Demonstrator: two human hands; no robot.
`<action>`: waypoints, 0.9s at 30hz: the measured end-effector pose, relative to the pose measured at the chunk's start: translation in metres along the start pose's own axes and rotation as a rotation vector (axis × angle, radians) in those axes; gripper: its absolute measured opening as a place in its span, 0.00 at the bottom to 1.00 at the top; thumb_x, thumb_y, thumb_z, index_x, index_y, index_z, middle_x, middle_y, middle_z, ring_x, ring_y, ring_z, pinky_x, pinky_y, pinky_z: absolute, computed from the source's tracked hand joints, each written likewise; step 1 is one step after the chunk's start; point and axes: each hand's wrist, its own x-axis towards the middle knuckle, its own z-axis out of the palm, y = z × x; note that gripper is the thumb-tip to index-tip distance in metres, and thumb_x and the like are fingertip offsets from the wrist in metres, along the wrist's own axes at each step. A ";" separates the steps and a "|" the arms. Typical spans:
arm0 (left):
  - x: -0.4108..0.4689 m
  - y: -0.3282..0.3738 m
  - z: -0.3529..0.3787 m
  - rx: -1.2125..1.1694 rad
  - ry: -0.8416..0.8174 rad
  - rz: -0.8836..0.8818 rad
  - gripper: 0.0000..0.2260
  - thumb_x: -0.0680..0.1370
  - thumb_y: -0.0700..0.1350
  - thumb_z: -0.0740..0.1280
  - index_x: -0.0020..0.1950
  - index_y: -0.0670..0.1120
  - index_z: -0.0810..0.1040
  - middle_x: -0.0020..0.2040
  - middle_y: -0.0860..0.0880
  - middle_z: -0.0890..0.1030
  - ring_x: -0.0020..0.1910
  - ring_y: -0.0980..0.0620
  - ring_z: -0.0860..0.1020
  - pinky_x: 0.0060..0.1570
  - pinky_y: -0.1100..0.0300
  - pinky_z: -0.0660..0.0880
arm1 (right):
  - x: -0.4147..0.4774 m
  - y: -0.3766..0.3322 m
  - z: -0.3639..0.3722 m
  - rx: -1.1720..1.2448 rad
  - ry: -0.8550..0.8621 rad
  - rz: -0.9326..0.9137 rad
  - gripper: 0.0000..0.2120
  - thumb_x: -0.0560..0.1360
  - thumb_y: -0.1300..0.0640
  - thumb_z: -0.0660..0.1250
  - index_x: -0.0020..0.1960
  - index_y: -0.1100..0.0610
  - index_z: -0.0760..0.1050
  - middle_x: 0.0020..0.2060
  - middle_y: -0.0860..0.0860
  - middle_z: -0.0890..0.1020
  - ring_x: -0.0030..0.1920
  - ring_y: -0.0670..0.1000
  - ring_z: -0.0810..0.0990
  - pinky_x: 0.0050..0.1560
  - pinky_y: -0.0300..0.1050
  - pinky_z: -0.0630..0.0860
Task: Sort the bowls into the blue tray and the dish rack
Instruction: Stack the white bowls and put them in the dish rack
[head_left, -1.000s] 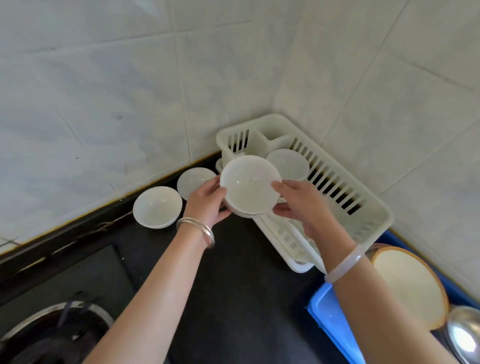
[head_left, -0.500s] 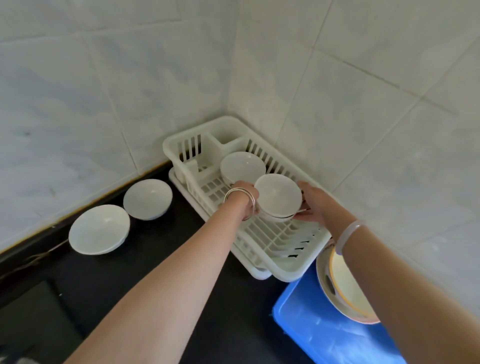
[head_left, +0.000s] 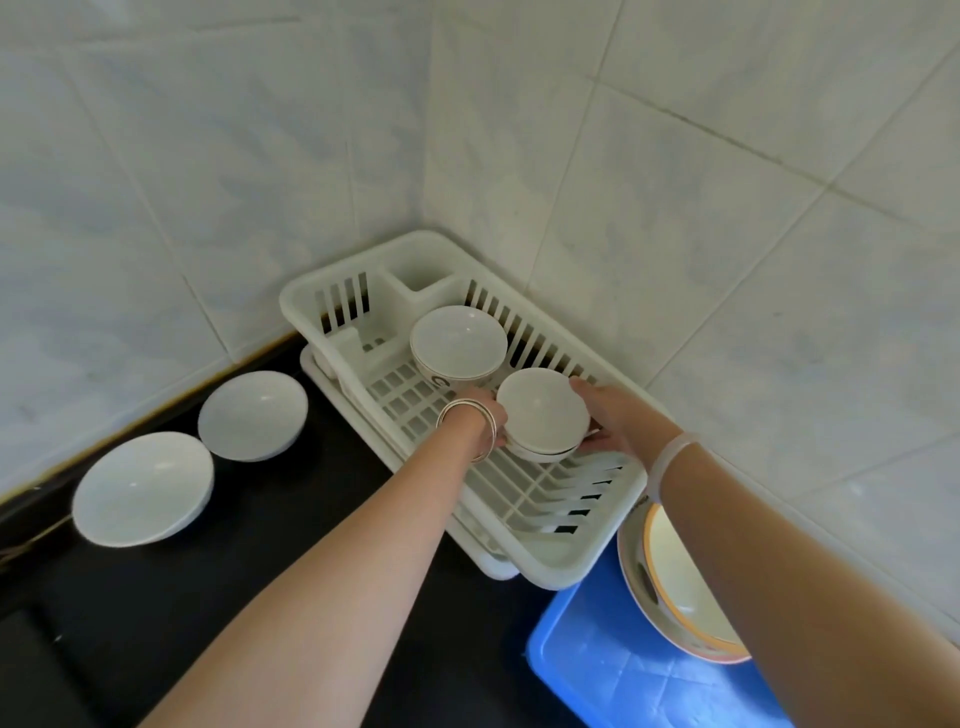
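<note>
The left hand (head_left: 492, 411) and right hand (head_left: 612, 415) grasp white ceramic bowls (head_left: 543, 410), apparently two stacked, inside a white plastic dish rack (head_left: 311, 300).

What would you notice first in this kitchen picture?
Two hands meet in the middle: the left hand and right hand grip a stack of small white bowls over the white dish rack in the tiled corner. On the black counter to the left sit a near white bowl and a far white bowl. A blue tray with an orange-rimmed bowl lies bottom right.
</note>
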 end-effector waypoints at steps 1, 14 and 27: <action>0.000 0.000 0.000 0.000 -0.008 0.003 0.20 0.76 0.27 0.56 0.66 0.38 0.70 0.67 0.36 0.71 0.65 0.38 0.72 0.48 0.48 0.74 | 0.002 0.001 -0.001 0.019 -0.004 0.009 0.25 0.78 0.43 0.59 0.66 0.59 0.68 0.57 0.61 0.78 0.50 0.61 0.80 0.55 0.58 0.79; -0.009 -0.005 -0.011 0.285 -0.029 0.194 0.15 0.77 0.37 0.60 0.63 0.38 0.74 0.51 0.37 0.78 0.48 0.43 0.76 0.57 0.48 0.75 | -0.013 0.000 0.000 -0.116 0.097 -0.035 0.19 0.77 0.46 0.60 0.60 0.60 0.70 0.41 0.55 0.77 0.46 0.58 0.78 0.60 0.58 0.76; -0.111 -0.051 -0.132 0.298 0.454 0.432 0.17 0.79 0.47 0.60 0.68 0.48 0.70 0.66 0.48 0.75 0.64 0.50 0.74 0.59 0.60 0.68 | -0.133 -0.041 0.116 -0.157 -0.053 -0.577 0.12 0.78 0.49 0.57 0.55 0.50 0.76 0.42 0.45 0.82 0.41 0.47 0.81 0.38 0.41 0.76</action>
